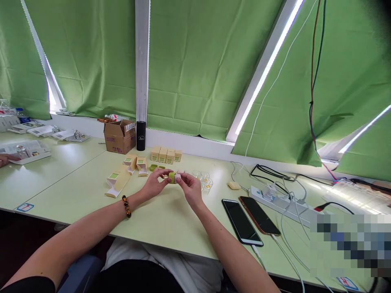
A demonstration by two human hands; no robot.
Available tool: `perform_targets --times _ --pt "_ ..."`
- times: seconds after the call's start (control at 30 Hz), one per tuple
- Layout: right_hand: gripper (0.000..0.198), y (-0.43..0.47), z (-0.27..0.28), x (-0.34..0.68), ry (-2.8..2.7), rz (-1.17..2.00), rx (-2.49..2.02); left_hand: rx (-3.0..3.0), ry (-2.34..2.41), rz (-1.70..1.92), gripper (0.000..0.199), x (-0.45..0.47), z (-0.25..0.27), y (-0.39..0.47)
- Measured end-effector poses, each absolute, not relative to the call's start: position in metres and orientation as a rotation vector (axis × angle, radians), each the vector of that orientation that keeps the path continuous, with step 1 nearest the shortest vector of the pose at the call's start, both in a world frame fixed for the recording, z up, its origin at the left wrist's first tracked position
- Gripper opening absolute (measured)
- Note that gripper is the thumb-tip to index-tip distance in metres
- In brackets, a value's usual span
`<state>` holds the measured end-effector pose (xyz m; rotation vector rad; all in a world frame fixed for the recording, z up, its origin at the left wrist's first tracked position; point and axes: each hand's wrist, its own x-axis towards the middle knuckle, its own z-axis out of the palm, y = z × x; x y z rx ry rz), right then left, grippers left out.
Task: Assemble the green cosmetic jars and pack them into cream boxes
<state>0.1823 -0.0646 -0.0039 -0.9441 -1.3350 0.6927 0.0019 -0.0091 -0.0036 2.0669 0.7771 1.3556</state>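
Over the table, my left hand (155,184) pinches the left side of a small green-and-white piece (172,177). My right hand (191,190) grips its whitish right end between thumb and fingers. What kind of thing it is, I cannot make out. Just behind my left hand lie green pieces (154,167). Several clear cups (205,179), some with yellow in the bottom, stand right beside my right hand. Left of my hands are opened small cardboard boxes (116,181) with green labels. A row of closed small boxes (166,155) stands behind.
A brown carton (119,136) and a black cylinder (141,136) stand near the wall. On the right lie two phones (242,221), a power strip (281,203) and tangled cables. At far left another person's hand (6,159) touches a white tray (33,158).
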Motion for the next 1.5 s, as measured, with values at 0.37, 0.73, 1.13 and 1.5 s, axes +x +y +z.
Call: perform_targets --times 0.37,0.73,1.13,1.5 --pt "0.036 -0.066 -0.006 0.182 -1.348 0.668 -0.997 2.110 0.761 1.346 0.035 0.001 -0.008 -0.004" --pt "0.037 -0.068 -0.005 0.178 -1.356 0.612 -1.050 2.203 0.746 1.343 0.043 0.001 -0.002 -0.014" --pt "0.040 -0.066 -0.010 0.170 -1.285 0.677 -1.000 2.327 0.727 1.430 0.058 0.002 -0.008 -0.019" --pt "0.032 -0.075 -0.003 0.175 -1.507 0.395 -1.020 1.818 0.569 1.272 0.059 0.011 -0.010 -0.014"
